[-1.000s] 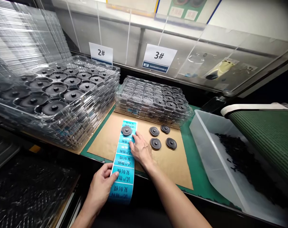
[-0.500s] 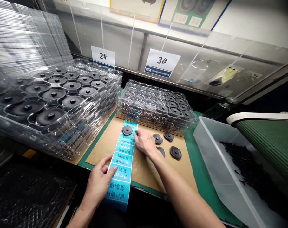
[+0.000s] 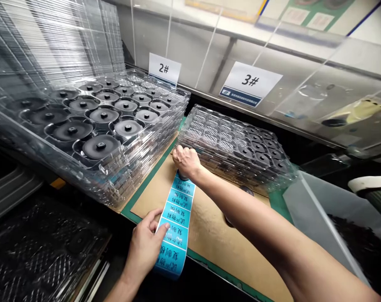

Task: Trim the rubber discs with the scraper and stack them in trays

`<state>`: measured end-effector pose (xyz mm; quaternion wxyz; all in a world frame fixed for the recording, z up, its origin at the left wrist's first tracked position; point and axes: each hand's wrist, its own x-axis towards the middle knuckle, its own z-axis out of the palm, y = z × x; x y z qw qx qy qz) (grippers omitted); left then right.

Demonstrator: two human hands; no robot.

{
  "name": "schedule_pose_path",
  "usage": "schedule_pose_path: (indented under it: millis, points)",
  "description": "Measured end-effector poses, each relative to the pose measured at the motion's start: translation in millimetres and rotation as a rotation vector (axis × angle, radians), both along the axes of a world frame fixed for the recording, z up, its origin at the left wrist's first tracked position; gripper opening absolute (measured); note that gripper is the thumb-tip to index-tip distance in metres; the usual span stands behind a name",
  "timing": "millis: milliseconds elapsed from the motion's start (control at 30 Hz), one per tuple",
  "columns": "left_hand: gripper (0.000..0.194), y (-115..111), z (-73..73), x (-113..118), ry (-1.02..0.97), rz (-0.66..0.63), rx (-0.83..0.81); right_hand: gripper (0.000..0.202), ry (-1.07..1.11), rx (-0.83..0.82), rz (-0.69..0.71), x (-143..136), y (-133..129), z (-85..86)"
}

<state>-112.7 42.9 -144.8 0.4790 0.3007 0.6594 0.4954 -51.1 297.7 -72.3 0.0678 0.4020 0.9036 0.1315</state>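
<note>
Long blue label strip (image 3: 178,214), axis 6–12 o'clock, is pinched by left grip (image 3: 146,241); right grip (image 3: 186,161), at 12: hold cannot be determined.

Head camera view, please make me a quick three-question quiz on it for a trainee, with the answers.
1. True or false: the left hand holds the blue label strip.
2. What number is on the card behind the shorter tray stack: A) 1#, B) 3#, C) 5#?
3. Short answer: which hand is at the strip's far end?

Key: 1. True. 2. B. 3. The right hand.
</note>
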Motion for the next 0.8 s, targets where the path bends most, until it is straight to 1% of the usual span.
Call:
schedule_pose_path:
  millis: [100,233,333,500,633,700,800]
  points:
    - [0.056,1.1,3.1,-1.5,0.013,-0.008,-0.002,0.025,-0.051,0.029,0.038,-15.0,10.2,-4.3]
    - [0.052,2.6,7.3,-3.8,0.035,-0.028,-0.009,0.026,-0.131,0.046,0.071,-25.1,20.8,-6.0]
    - [0.05,3.0,7.3,-4.7,0.053,-0.042,-0.025,0.027,-0.19,0.044,0.114,-33.1,23.9,-6.3]
    - [0.046,2.4,2.5,-4.3,0.031,-0.042,-0.02,0.021,-0.316,-0.038,0.206,-49.6,28.3,1.3]
    - [0.046,2.3,0.3,-3.6,0.021,-0.036,-0.01,0.02,-0.355,-0.062,0.215,-56.2,28.7,6.0]
    - [0.045,2.4,0.9,-3.6,0.02,-0.03,-0.011,0.022,-0.351,-0.058,0.199,-56.8,25.4,1.8]
    - [0.044,2.4,3.1,-3.6,0.016,-0.023,-0.013,0.027,-0.321,-0.061,0.177,-56.5,19.2,-10.5]
